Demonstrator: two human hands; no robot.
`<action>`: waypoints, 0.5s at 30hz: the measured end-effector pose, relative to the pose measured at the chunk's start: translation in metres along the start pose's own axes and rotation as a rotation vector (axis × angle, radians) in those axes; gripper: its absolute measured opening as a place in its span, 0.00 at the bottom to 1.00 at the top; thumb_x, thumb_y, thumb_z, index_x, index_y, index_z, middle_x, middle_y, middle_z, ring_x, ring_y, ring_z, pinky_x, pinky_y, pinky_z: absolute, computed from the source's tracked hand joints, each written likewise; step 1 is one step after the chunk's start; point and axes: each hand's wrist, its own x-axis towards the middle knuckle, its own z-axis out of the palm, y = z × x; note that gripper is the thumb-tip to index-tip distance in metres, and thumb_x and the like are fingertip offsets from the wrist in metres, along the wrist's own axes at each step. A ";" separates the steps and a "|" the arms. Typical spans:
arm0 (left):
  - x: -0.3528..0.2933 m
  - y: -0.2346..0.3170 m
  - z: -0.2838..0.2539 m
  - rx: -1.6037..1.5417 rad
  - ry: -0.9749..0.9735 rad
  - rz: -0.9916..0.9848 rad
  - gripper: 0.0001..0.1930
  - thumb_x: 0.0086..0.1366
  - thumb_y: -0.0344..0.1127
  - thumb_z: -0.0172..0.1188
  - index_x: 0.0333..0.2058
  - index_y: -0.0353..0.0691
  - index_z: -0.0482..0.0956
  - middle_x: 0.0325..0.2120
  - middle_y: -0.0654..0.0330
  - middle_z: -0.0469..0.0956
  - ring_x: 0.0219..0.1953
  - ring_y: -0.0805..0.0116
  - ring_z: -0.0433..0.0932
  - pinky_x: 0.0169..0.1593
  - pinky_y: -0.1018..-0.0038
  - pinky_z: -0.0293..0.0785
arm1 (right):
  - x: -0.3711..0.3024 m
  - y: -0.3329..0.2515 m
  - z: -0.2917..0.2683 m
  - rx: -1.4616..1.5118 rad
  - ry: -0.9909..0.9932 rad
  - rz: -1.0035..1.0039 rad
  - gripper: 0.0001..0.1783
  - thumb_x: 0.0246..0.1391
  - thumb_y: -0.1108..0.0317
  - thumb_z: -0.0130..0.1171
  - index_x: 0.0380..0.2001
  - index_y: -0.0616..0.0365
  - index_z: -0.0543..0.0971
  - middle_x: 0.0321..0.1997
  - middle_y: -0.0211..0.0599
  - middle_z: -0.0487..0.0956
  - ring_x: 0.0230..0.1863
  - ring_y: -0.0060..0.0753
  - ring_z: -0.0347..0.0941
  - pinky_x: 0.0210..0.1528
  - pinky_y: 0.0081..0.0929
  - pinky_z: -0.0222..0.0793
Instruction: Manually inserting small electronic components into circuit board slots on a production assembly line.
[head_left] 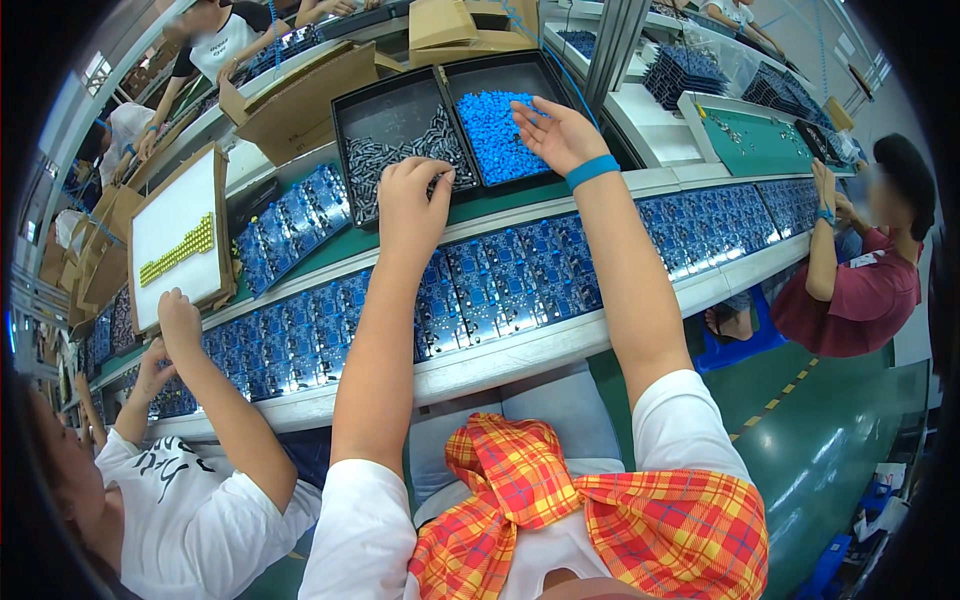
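Note:
My left hand (412, 190) is over a black tray compartment of small dark grey cylindrical parts (375, 155), its fingers curled down toward them and the thumb bent in. Whatever its fingertips hold, if anything, is hidden. Beside it, my right hand (562, 138) hovers at the right side of a compartment heaped with small bright blue parts (490, 125). Its palm is turned up and the fingers are apart, with nothing visible in them. A blue band (592, 170) circles the right wrist. Below both hands runs a line of blue circuit boards (510, 275) fitted with small components.
At left, a white board (165, 205) carries rows of yellow parts, near a co-worker's hands (178, 325). More circuit boards (290, 225) lean behind the line. An open cardboard box (300, 105) and a metal post (612, 55) stand beyond. Another person (865, 270) sits at right.

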 end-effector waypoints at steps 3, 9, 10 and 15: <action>0.000 0.001 -0.001 0.007 -0.023 -0.009 0.06 0.62 0.33 0.63 0.35 0.39 0.84 0.37 0.57 0.81 0.46 0.55 0.75 0.52 0.63 0.70 | 0.001 0.000 -0.001 0.047 0.052 -0.039 0.15 0.67 0.70 0.52 0.52 0.67 0.70 0.55 0.53 0.76 0.55 0.42 0.74 0.53 0.35 0.76; 0.000 -0.001 0.002 -0.018 -0.012 -0.014 0.06 0.61 0.34 0.63 0.34 0.41 0.85 0.36 0.59 0.81 0.45 0.54 0.75 0.51 0.61 0.69 | 0.000 0.000 -0.002 0.075 0.115 -0.110 0.18 0.67 0.71 0.50 0.56 0.70 0.66 0.60 0.63 0.71 0.60 0.54 0.71 0.60 0.43 0.74; -0.001 -0.001 0.001 -0.021 -0.016 -0.018 0.06 0.61 0.34 0.63 0.34 0.41 0.85 0.36 0.59 0.81 0.45 0.54 0.75 0.51 0.61 0.69 | 0.000 0.001 -0.002 0.078 0.121 -0.108 0.17 0.67 0.71 0.51 0.54 0.70 0.67 0.59 0.61 0.72 0.58 0.52 0.71 0.59 0.41 0.75; 0.000 0.000 0.001 -0.006 -0.015 -0.005 0.07 0.62 0.33 0.63 0.36 0.38 0.84 0.37 0.56 0.81 0.45 0.54 0.75 0.52 0.63 0.70 | 0.003 -0.002 -0.010 0.083 0.067 -0.060 0.11 0.65 0.69 0.53 0.47 0.64 0.71 0.49 0.49 0.78 0.48 0.41 0.75 0.47 0.33 0.75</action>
